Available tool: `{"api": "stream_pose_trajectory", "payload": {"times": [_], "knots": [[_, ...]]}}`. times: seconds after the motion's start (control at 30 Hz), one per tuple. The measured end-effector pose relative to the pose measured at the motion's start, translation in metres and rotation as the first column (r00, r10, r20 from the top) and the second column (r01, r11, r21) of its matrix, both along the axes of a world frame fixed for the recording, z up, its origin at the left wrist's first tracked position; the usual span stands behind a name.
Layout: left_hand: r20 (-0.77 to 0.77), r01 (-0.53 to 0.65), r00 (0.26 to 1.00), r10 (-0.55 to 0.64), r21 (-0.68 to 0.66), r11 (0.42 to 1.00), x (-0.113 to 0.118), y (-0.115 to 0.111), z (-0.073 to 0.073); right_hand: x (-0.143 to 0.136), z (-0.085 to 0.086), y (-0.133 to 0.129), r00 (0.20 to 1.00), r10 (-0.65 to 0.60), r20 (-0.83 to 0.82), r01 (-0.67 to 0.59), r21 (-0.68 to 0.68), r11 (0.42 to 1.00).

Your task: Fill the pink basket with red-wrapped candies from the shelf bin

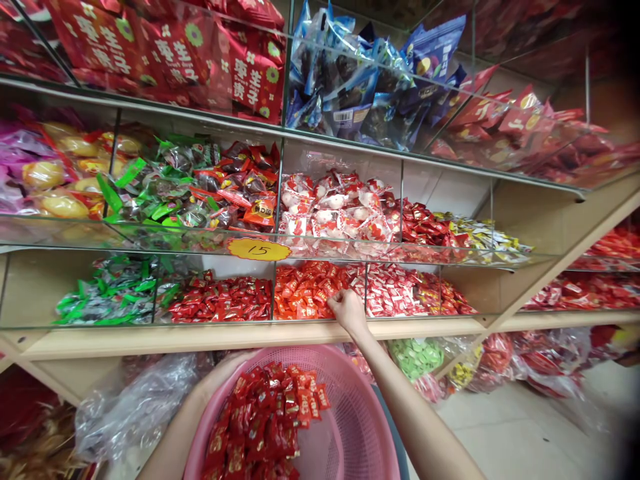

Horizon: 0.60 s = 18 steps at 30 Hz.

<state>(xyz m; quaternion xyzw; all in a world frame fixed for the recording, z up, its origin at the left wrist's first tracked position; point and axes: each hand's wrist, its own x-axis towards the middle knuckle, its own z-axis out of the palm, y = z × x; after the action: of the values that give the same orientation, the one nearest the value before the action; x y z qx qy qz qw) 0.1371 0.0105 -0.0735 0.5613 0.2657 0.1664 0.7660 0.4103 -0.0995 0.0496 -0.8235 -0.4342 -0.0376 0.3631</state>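
Observation:
A pink plastic basket (353, 400) is in front of me below the shelf, tilted towards me. Red wrapped candies (255, 417) lie heaped on its left side, with several orange-red ones at the heap's right edge. My left hand (227, 370) grips the basket's left rim, its fingers mostly hidden behind it. Over the front edge of the lowest shelf, my right hand (349, 312) is closed at a compartment of orange-red wrapped candies (305, 287). Whatever its curled fingers hold, if anything, I cannot make out.
Glass dividers and a glass front strip with a yellow price tag (259, 250) bound the shelf compartments. White-and-red candies (390, 290) lie right of my right hand, dark red ones (225, 299) to the left. Clear plastic bags (145, 400) and bagged green candies (416, 355) sit below the shelf.

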Motion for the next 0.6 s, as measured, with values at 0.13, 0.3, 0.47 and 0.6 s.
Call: {"api": "stream_pose_trajectory", "payload": {"times": [0.13,0.3,0.47,0.6], "knots": [[-0.001,0.003,1.0,-0.003,-0.022,1.0,-0.0003,0.0,-0.0013,-0.0004,0.0003,-0.0009,0.999,0.006,-0.036,-0.004,0.04,0.999],[-0.015,-0.033,0.999,0.033,-0.011,0.999,-0.0009,-0.0002,-0.0007,0.0013,-0.0022,-0.0018,0.999,0.016,-0.043,-0.011,0.113,0.994],[-0.024,-0.024,0.999,0.024,-0.005,1.0,-0.0007,-0.0009,0.0008,0.0022,-0.0026,-0.0032,0.999,0.031,-0.042,-0.023,0.173,0.985],[-0.014,-0.009,1.0,0.009,0.005,1.0,-0.0008,-0.0012,0.0002,0.0031,-0.0027,-0.0032,0.999,0.027,-0.024,-0.023,0.155,0.988]]}}
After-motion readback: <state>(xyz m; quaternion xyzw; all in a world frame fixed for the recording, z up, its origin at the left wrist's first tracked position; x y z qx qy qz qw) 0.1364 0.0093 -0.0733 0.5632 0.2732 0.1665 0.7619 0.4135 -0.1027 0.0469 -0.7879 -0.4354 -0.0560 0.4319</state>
